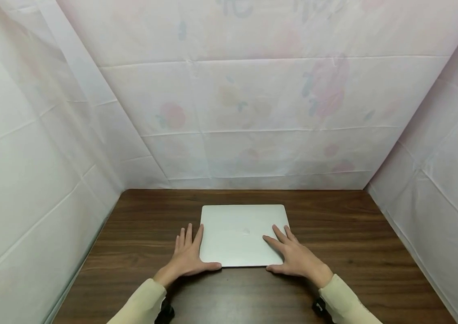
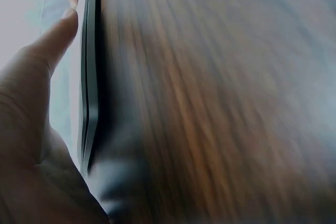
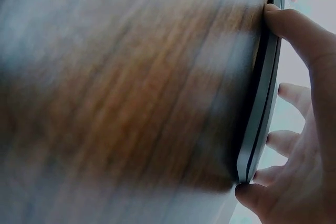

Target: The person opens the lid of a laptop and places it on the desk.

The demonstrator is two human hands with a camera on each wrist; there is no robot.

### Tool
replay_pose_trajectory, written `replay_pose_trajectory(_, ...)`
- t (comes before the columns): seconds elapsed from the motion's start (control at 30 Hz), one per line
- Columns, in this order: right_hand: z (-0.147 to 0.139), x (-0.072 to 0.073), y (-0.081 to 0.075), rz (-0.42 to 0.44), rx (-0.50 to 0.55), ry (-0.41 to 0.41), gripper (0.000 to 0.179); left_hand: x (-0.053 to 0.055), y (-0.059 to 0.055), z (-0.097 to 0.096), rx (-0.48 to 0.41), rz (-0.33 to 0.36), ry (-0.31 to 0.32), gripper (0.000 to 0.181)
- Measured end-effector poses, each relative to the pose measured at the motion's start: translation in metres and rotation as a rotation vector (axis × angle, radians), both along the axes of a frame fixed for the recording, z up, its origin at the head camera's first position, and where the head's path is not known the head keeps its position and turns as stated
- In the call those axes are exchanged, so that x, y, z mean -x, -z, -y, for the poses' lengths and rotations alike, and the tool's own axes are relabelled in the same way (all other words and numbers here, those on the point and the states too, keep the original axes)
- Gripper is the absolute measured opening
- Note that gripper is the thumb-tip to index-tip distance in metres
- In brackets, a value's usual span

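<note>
A silver laptop, its lid closed, lies flat on the brown wooden table. At its left front corner is my left hand, with straight, spread fingers along the left side and the thumb on the front edge. My right hand rests over the right front corner. Some of its spread fingers touch the lid, and its thumb lies at the front edge. In the left wrist view the left thumb lies by the laptop's front edge. The right wrist view shows the right thumb against that edge.
The dark wood-grain table extends around the laptop on every side. White printed cloth hangs behind it, with further cloth on the left and right. A black strap sits at the left wrist.
</note>
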State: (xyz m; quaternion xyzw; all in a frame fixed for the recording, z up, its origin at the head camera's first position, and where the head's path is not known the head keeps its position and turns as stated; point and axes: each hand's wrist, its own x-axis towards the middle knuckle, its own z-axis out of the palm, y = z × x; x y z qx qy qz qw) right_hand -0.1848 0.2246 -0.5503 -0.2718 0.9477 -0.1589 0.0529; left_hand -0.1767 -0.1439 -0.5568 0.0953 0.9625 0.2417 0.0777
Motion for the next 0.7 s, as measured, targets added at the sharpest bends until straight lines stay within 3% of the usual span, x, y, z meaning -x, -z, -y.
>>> replay_pose_trajectory(0.27, -0.001, 0.0, 0.001, -0.001, 0.002, 0.004, 0.085, -0.008, -0.003, 0.015, 0.003, -0.006, -0.011, 0.14)
replay_pose_trajectory(0.5, 0.0, 0.0, 0.0, 0.003, 0.004, -0.001, 0.084, -0.01, 0.0, 0.017, 0.024, 0.032, -0.008, 0.141)
replay_pose_trajectory(0.7, 0.0, 0.0, -0.001, 0.016, 0.009, -0.002, 0.084, -0.011, 0.007, 0.015, -0.044, -0.015, 0.001, 0.137)
